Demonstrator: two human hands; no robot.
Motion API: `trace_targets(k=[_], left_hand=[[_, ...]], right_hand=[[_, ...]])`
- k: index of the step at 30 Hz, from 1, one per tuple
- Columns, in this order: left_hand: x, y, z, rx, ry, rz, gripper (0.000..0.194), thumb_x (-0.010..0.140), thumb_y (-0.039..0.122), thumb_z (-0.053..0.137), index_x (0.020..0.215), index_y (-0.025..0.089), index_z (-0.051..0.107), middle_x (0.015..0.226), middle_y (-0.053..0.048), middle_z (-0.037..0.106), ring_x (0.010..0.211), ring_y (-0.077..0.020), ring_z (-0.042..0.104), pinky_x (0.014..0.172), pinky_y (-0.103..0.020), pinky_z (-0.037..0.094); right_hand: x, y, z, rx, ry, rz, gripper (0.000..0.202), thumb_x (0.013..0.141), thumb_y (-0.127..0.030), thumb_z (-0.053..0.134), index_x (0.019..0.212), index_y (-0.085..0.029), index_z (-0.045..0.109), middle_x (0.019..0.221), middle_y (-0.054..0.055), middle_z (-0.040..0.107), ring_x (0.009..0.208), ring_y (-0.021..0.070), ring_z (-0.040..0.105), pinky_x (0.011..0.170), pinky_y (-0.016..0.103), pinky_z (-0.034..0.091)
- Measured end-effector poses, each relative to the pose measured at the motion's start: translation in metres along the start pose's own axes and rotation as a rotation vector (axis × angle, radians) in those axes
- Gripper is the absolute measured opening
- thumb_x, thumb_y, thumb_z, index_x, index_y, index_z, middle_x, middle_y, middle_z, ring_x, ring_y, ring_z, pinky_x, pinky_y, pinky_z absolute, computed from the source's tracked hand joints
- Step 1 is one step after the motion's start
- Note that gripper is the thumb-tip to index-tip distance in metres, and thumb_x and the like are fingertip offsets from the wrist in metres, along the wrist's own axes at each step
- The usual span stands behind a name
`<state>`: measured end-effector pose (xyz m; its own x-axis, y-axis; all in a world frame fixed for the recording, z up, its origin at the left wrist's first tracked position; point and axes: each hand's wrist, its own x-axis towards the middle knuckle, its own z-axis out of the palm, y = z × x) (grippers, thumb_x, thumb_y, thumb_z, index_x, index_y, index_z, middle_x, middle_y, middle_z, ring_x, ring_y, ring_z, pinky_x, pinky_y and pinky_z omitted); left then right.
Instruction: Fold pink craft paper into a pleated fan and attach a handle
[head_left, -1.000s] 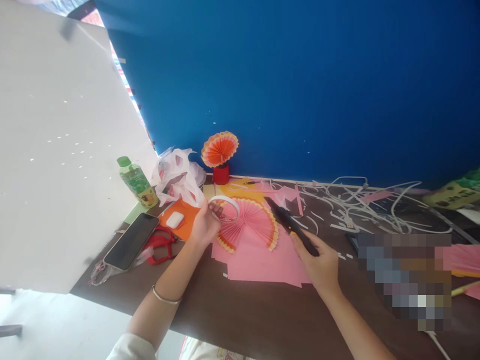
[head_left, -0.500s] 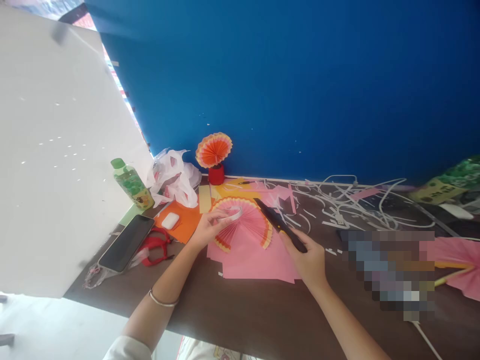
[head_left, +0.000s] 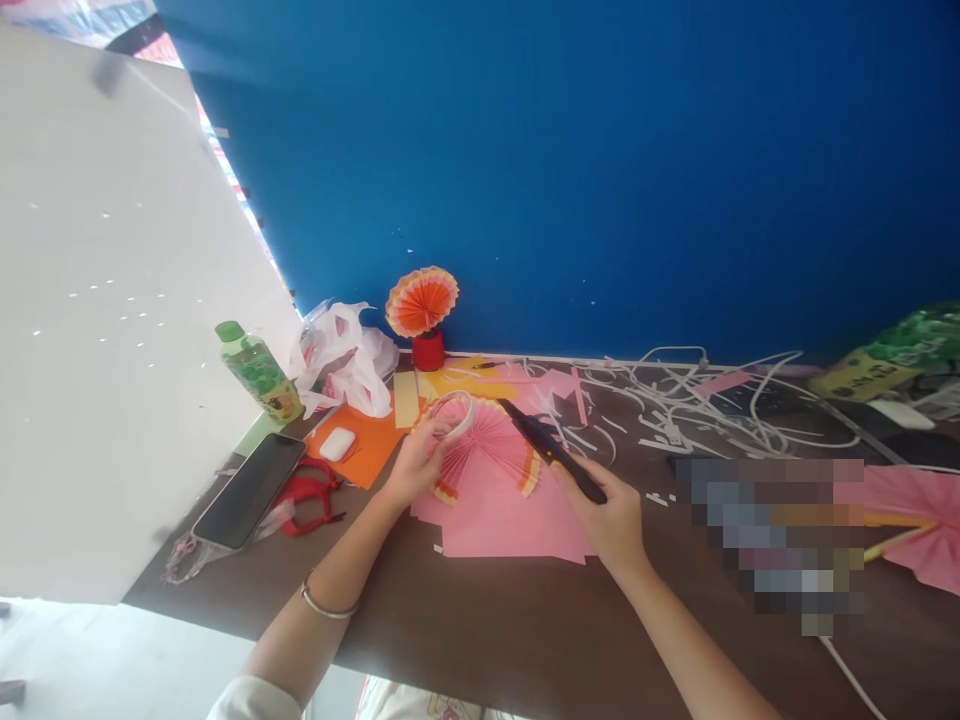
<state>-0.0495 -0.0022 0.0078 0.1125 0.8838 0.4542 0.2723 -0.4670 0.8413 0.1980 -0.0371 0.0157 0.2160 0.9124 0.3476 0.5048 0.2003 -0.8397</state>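
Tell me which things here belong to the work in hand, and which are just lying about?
Seem part of the work:
- white ring, in the left hand
- black tool, in the right hand
- pleated fan
- pink paper

Seem just lying about:
- phone
- white case
- green-capped bottle
- plastic bag

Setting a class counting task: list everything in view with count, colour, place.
Roll: 1, white, left hand
Tool: 1, black, right hand
Pleated papers: 2, pink, centre and right edge
Sheets: uncounted, pink, yellow, orange, centre
Paper flower: 1, orange, in red pot
Bag: 1, white, left of pot
Bottle: 1, green, left of bag
Item: 1, green, far right
Case: 1, white, on orange sheet
Phone: 1, black, left
Red item: 1, beside phone
Cables: uncounted, white, right rear
Wall: 1, blue, behind
Panel: 1, white, left
Table: 1, brown, underneath
Bracelet: 1, silver, left forearm
Hands: 2, bare, centre
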Motion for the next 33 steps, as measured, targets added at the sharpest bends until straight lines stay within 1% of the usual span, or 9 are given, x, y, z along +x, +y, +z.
trace_targets(k=[3,7,10,12,14,20,26,29,33], left_hand=[[-0.002,0.002,0.004,-0.224,0.035,-0.134,0.013,0.079,0.031,0.056,0.085,0.019,0.055,0.09,-0.007,0.061,0.091,-0.0191,0.056,0.085,-0.032,0.039],[-0.001,0.002,0.008,-0.472,0.166,-0.293,0.024,0.078,0.042,0.056,0.077,0.018,0.055,0.074,-0.002,0.054,0.074,-0.0152,0.051,0.074,-0.027,0.039],[0.0,0.002,0.006,-0.459,0.218,-0.288,0.036,0.079,0.049,0.05,0.063,0.017,0.052,0.064,0.0,0.047,0.065,-0.0134,0.044,0.068,-0.025,0.037],[0.0,0.003,0.005,-0.433,0.226,-0.276,0.038,0.077,0.048,0.055,0.056,0.017,0.047,0.059,0.002,0.043,0.06,-0.0117,0.04,0.064,-0.024,0.035],[0.0,0.004,0.003,-0.449,0.249,-0.283,0.04,0.075,0.048,0.057,0.054,0.017,0.045,0.057,0.003,0.039,0.057,-0.0106,0.037,0.06,-0.023,0.033],[0.002,0.002,-0.001,-0.478,0.263,-0.358,0.041,0.073,0.05,0.058,0.053,0.015,0.053,0.052,0.003,0.037,0.051,-0.0089,0.033,0.052,-0.023,0.029],[0.005,0.006,-0.003,-0.575,0.238,-0.309,0.035,0.072,0.045,0.06,0.052,0.015,0.057,0.052,0.002,0.044,0.054,-0.0098,0.039,0.056,-0.023,0.033],[0.005,0.009,-0.004,-0.633,0.246,-0.312,0.035,0.07,0.044,0.061,0.051,0.016,0.056,0.052,0.002,0.045,0.054,-0.0102,0.041,0.057,-0.023,0.035],[0.005,0.012,-0.004,-0.627,0.251,-0.338,0.036,0.068,0.045,0.063,0.049,0.016,0.054,0.051,0.002,0.044,0.053,-0.0103,0.041,0.056,-0.024,0.036]], right_hand=[[0.001,-0.001,-0.001,0.008,-0.01,0.001,0.034,0.069,-0.041,0.064,0.091,-0.015,0.069,0.087,0.006,0.07,0.081,0.0248,0.065,0.074,0.034,0.053],[0.0,-0.004,-0.001,0.021,-0.026,-0.017,0.031,0.069,-0.04,0.063,0.088,-0.016,0.069,0.085,0.005,0.07,0.077,0.024,0.065,0.07,0.033,0.054],[-0.001,-0.005,-0.002,0.025,-0.051,-0.056,0.029,0.069,-0.04,0.063,0.085,-0.017,0.07,0.081,0.004,0.07,0.073,0.0227,0.065,0.065,0.03,0.054],[-0.002,-0.005,-0.003,0.024,-0.074,-0.078,0.028,0.069,-0.04,0.063,0.084,-0.017,0.069,0.078,0.004,0.07,0.069,0.0217,0.065,0.061,0.028,0.054],[-0.003,-0.006,-0.005,0.027,-0.103,-0.099,0.027,0.069,-0.04,0.063,0.083,-0.017,0.069,0.075,0.003,0.07,0.065,0.0203,0.064,0.057,0.026,0.053],[-0.006,-0.013,-0.009,0.022,-0.198,-0.183,0.027,0.07,-0.041,0.062,0.081,-0.018,0.07,0.066,0.001,0.068,0.052,0.0158,0.059,0.046,0.022,0.047],[-0.006,-0.017,-0.01,0.026,-0.233,-0.239,0.025,0.07,-0.04,0.062,0.079,-0.019,0.07,0.059,0.0,0.066,0.044,0.0135,0.055,0.042,0.022,0.045],[-0.006,-0.015,-0.01,0.029,-0.255,-0.243,0.024,0.07,-0.039,0.062,0.08,-0.019,0.07,0.062,0.0,0.067,0.046,0.0139,0.057,0.043,0.022,0.046],[-0.007,-0.014,-0.009,0.015,-0.275,-0.247,0.025,0.071,-0.039,0.062,0.083,-0.019,0.07,0.067,0.001,0.069,0.05,0.0151,0.059,0.047,0.022,0.049]])
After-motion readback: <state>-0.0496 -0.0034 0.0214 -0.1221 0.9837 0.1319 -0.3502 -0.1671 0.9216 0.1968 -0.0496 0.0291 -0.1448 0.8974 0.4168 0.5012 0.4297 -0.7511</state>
